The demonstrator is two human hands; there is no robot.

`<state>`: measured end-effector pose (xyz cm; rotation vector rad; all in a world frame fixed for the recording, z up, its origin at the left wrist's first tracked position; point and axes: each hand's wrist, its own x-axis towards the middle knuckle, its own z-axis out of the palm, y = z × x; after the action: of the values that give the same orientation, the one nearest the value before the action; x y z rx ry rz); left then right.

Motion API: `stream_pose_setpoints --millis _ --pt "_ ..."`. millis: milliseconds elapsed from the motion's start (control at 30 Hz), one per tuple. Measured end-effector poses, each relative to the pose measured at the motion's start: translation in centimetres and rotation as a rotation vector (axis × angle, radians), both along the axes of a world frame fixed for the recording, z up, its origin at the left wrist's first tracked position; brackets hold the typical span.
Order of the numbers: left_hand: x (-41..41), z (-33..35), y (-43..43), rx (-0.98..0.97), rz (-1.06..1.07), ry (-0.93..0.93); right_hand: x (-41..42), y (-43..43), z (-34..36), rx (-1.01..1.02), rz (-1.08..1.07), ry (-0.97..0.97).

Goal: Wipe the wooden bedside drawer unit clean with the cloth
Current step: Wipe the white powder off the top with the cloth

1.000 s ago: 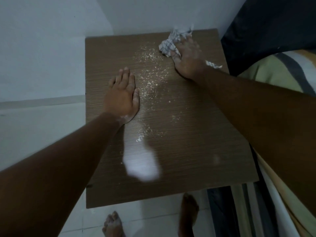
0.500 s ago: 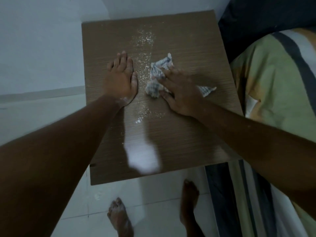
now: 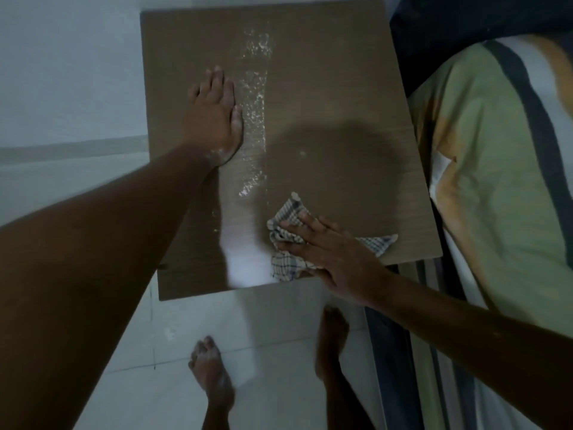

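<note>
The checked cloth point(image 3: 286, 240) is being pressed flat under the spread fingers of the right hand point(image 3: 335, 259), near the front edge of the drawer unit point(image 3: 325, 88); it is not being gripped. The left hand point(image 3: 217, 116) is lying open and empty near the left edge. Half a second ago the cloth was at the middle. A white powder point(image 3: 255, 85) streak is remaining beside the left hand. A striped bed point(image 3: 496, 166) is standing at the right edge, over a white tile floor point(image 3: 273, 330).
</note>
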<state>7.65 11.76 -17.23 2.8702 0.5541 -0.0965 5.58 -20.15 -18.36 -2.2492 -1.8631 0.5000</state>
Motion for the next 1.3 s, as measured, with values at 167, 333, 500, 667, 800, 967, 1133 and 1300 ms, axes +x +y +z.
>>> stream_pose_setpoints --millis 167,333,500,667,800,967,1133,1300 --pt "0.0 0.0 0.1 0.002 -0.002 0.003 -3.8 -2.8 0.2 0.005 -0.018 0.114" --pt "0.0 0.0 0.0 0.014 0.009 -0.004 -9.4 -5.3 2.2 -0.029 -0.079 0.32" --pt "0.1 0.3 0.5 -0.072 0.022 -0.003 -10.5 -3.6 4.2 0.052 -0.3 0.342" --pt "0.2 0.6 3.5 -0.046 0.001 -0.007 -4.1 2.7 7.3 0.425 -0.653 0.523" --pt "0.3 0.0 4.8 -0.025 0.025 0.041 4.0 8.8 7.7 0.476 -0.822 0.477" --pt "0.3 -0.7 4.9 -0.048 0.026 -0.04 15.3 16.0 6.5 0.48 -1.015 0.247" --pt "0.5 -0.6 5.0 -0.032 0.024 -0.016 25.4 20.9 2.9 0.226 -1.11 0.058" --pt "0.6 -0.9 5.3 -0.007 0.008 0.004 26.1 24.9 -0.5 0.014 -0.971 -0.097"
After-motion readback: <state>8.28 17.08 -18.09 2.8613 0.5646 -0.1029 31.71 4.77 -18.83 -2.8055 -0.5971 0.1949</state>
